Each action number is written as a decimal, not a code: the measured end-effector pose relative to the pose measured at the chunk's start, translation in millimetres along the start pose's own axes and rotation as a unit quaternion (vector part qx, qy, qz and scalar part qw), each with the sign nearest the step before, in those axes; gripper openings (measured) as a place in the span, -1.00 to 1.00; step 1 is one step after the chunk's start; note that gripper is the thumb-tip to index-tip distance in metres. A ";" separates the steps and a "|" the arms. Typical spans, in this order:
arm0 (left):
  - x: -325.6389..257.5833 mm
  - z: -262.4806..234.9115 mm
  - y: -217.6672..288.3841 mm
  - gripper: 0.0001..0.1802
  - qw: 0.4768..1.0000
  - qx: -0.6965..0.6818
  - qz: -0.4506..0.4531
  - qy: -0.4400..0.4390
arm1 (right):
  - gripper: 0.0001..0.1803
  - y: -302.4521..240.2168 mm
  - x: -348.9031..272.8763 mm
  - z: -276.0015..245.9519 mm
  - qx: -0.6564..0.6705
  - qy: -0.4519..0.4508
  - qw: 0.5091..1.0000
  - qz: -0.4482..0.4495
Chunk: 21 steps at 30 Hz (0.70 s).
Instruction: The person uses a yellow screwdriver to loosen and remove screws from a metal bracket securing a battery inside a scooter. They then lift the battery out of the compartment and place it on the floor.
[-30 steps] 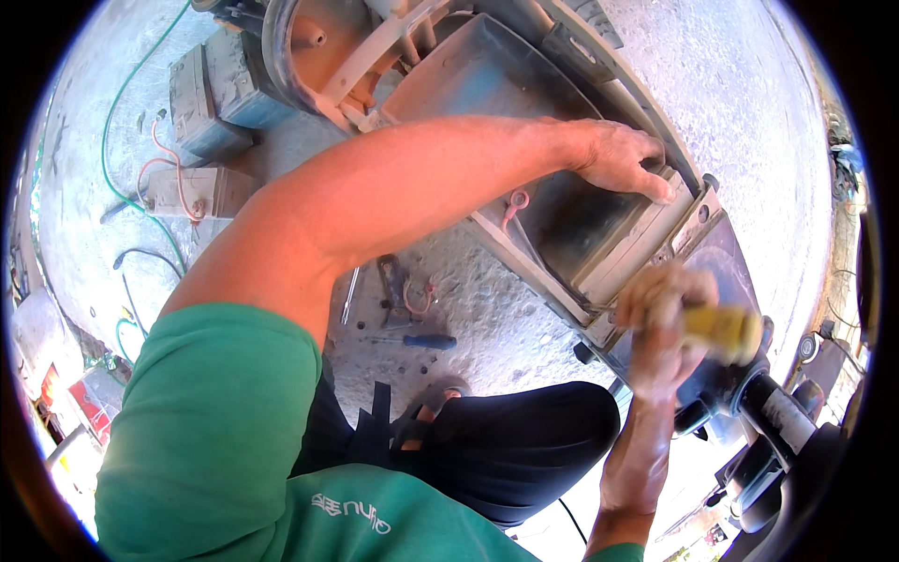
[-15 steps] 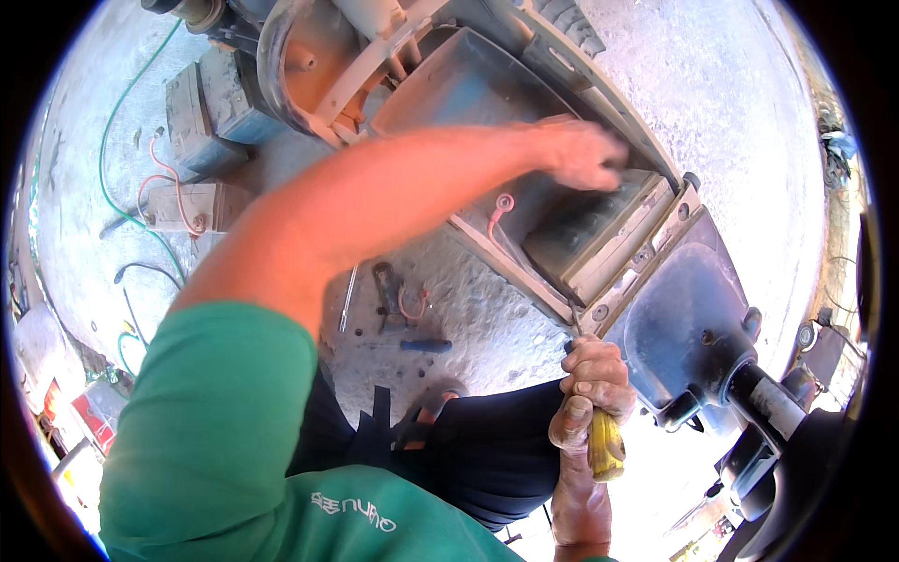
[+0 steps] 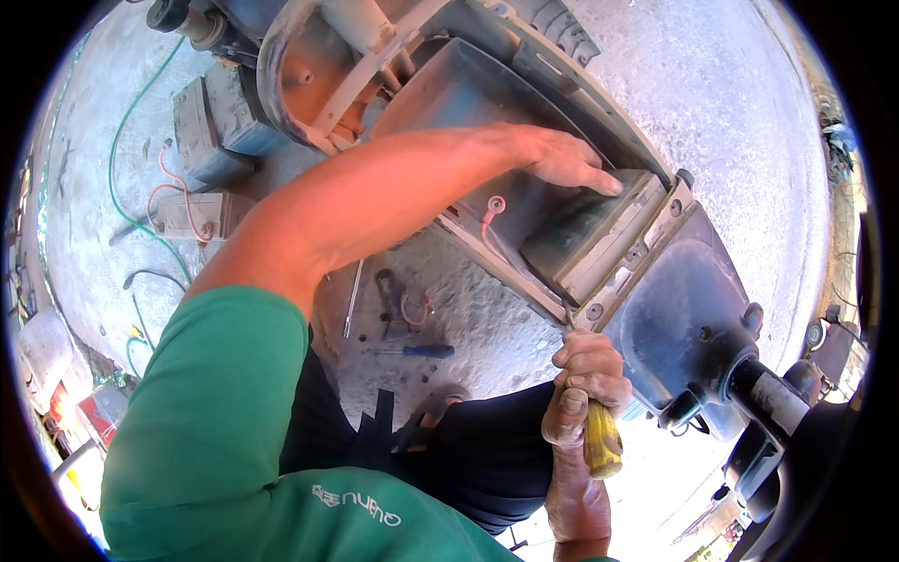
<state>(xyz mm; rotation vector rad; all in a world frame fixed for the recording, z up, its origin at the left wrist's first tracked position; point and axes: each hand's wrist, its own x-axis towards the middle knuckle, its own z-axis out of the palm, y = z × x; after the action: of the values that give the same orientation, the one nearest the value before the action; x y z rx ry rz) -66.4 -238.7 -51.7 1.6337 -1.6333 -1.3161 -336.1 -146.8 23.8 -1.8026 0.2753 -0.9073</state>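
My left hand reaches across and rests flat on a dark battery-like box seated in the open compartment of a scooter body. My right hand is shut on a yellow-handled screwdriver, its tip up against the lower edge of the compartment frame. A red wire with a ring end hangs beside the box.
On the concrete ground lie a blue-handled screwdriver, pliers and a thin metal rod. Two old batteries with red and green wires sit at the upper left. The scooter's wheel area is at the top.
My right hand has dropped with the yellow screwdriver from beside the scooter to the compartment's lower edge. My left hand has shifted slightly left on the box.
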 end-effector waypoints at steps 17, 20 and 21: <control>13.8 16.3 14.7 -0.09 0.966 0.038 0.193 0.166 | -0.84 12.2 25.6 -7.9 0.097 -0.057 0.994 -0.011; 1.5 11.6 10.4 -0.08 0.970 0.029 0.167 0.176 | -0.86 18.7 54.1 -10.6 0.107 -0.108 0.988 0.003; -0.5 10.3 10.2 -0.07 0.971 0.020 0.158 0.180 | -0.87 22.4 53.2 -14.6 0.124 -0.091 0.988 0.027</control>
<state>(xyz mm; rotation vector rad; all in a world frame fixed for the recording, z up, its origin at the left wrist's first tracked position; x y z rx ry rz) -80.0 -237.0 -47.2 1.4544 -1.6163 -0.7825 -304.7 -196.9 30.5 -1.6251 0.0896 -0.7015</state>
